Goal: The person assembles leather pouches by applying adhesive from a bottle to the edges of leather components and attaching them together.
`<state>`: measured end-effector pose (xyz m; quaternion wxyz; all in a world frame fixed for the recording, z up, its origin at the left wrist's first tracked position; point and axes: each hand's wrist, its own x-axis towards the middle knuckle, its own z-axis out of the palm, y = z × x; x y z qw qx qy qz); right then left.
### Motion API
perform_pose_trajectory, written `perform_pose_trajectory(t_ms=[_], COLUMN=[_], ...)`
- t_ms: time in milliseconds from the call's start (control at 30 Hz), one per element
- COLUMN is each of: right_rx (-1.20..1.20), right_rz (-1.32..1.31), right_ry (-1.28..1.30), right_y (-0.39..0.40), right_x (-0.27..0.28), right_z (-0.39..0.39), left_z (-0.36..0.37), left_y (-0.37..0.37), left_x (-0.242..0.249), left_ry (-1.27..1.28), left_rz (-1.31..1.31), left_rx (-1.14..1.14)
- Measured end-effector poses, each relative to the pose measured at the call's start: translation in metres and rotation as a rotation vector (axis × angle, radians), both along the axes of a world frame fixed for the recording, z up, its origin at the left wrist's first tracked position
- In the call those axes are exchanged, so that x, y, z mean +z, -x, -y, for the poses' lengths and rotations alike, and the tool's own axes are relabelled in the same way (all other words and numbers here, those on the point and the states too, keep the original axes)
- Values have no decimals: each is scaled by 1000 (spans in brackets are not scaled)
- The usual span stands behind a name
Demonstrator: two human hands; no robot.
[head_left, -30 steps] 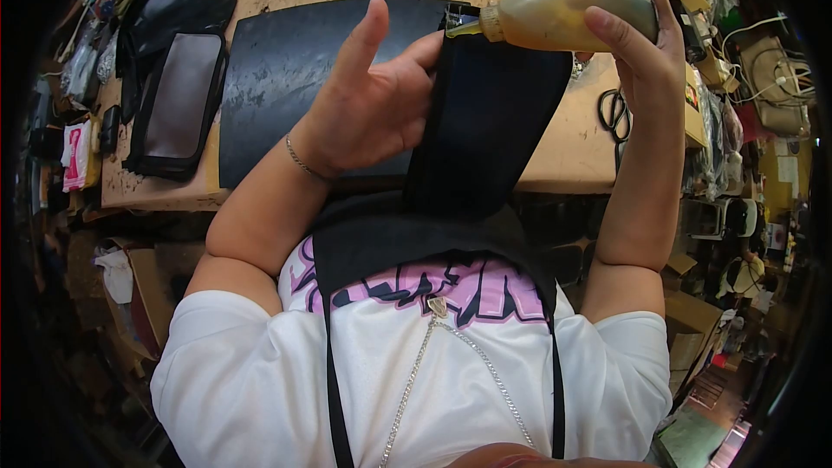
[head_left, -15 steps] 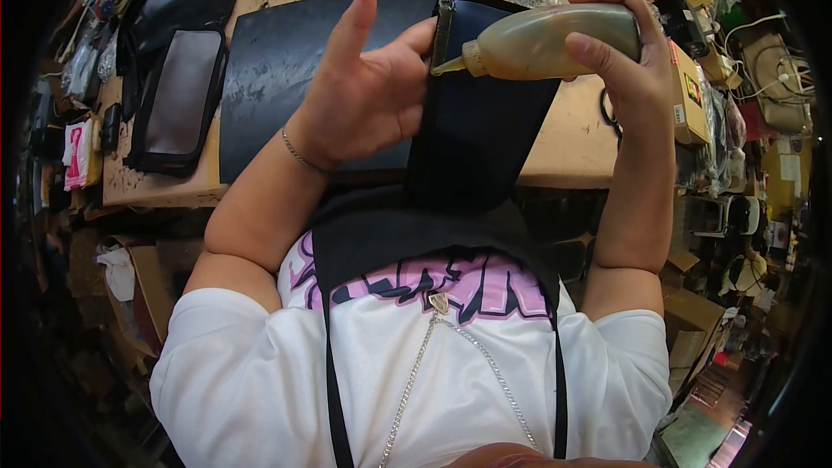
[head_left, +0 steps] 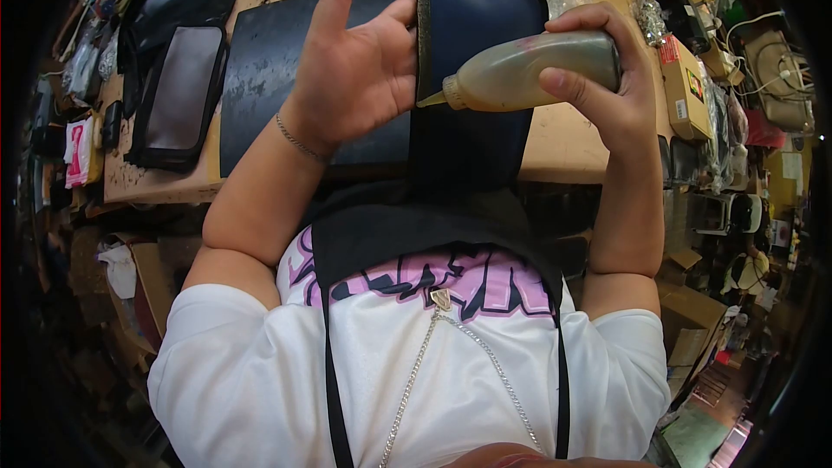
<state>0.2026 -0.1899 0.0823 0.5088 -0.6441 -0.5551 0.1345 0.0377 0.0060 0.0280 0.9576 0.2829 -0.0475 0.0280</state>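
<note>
My right hand (head_left: 611,78) is closed round a translucent squeeze bottle (head_left: 529,74) with yellowish contents, held on its side. Its pointed nozzle tips left, right at the edge strip of a dark blue panel (head_left: 481,13) with black trim. My left hand (head_left: 360,78) is palm up at the panel's left edge, its thumb stretched away from me. The left fingers reach to the panel's edge and support it, their ends hidden behind it. The near part of the panel hangs down toward my black apron (head_left: 416,224).
Under my left hand lies a curved black sheet (head_left: 260,78) on the worn wooden table (head_left: 568,143). Black cases with a grey window (head_left: 184,87) lie at left. A small box (head_left: 685,95) and plastic-wrapped goods crowd the right side.
The bottle has moved toward me and slightly left, its nozzle farther down the edge strip. The panel has shifted away from me and more of its blue face shows. My left hand rose slightly.
</note>
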Motion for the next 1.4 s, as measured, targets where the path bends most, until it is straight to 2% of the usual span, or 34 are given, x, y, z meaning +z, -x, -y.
perform_pose_trajectory(t_ms=[233,333,433,533,633,933,1100,1300,1400], right_rx=[37,49,42,44,59,142,167,234,180], right_rz=[25,62,23,-8,20,127,143,162,49], right_ry=[-14,-12,26,56,67,-13,-60,21,-52], right_y=[6,6,12,15,16,18,20,22,21], right_x=[-7,-10,-9,-9,-9,-14,-16,-15,-16], right_z=[4,6,8,10,12,17,18,21,24], left_z=[-10,-3,-15,-10,-22,-22,-30,-35,-35], left_y=[-2,2,-4,-1,-7,-5,-6,-8,-8], left_x=[0,21,5,17,1,12,6,1,-1], left_ry=[33,120,190,173,175,45,146,206,218], left_rz=[88,-15,127,-6,179,34,50,77,76], left_rx=[-10,57,-40,75,-27,112,109,94,94])
